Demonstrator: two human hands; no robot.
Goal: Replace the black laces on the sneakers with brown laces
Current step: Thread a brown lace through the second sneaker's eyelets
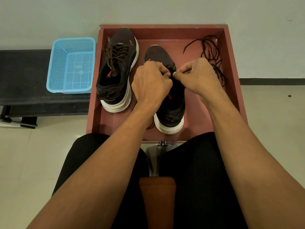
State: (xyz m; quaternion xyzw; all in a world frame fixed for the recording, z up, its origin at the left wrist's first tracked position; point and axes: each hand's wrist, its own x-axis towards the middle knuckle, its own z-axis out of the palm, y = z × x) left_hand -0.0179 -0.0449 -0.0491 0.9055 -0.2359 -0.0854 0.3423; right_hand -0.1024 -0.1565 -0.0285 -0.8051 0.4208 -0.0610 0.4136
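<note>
Pinching a lace (171, 69) on the shoe (170, 113) with left hand (151, 81) and right hand (196, 76). Could skip a hole or lose the end if tugged hard.

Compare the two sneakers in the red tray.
The left sneaker carries a brown lace; on the right sneaker the lacing is covered. Nothing touches the left sneaker; the left hand and right hand pinch a lace on the right sneaker. The left sneaker sits farther back than the right. Both have dark uppers and white soles.
</note>
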